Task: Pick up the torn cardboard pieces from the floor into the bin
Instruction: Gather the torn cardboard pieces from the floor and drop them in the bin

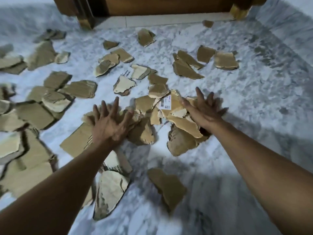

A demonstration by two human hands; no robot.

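Several torn brown cardboard pieces lie scattered over a grey-white marble floor (254, 102). A heap of cardboard pieces (169, 119) sits in the middle between my hands; one piece carries a white barcode label (166, 103). My left hand (111, 122) has its fingers spread and rests flat on the left side of the heap. My right hand (203, 107), fingers spread too, touches the heap's right side. Neither hand grips a piece. No bin is in view.
More cardboard pieces lie at the left (33, 116), far centre (145, 38) and far right (225, 60), and near my arms (167, 187). A wooden piece of furniture (152, 5) with legs stands at the far edge. Bare floor lies to the right.
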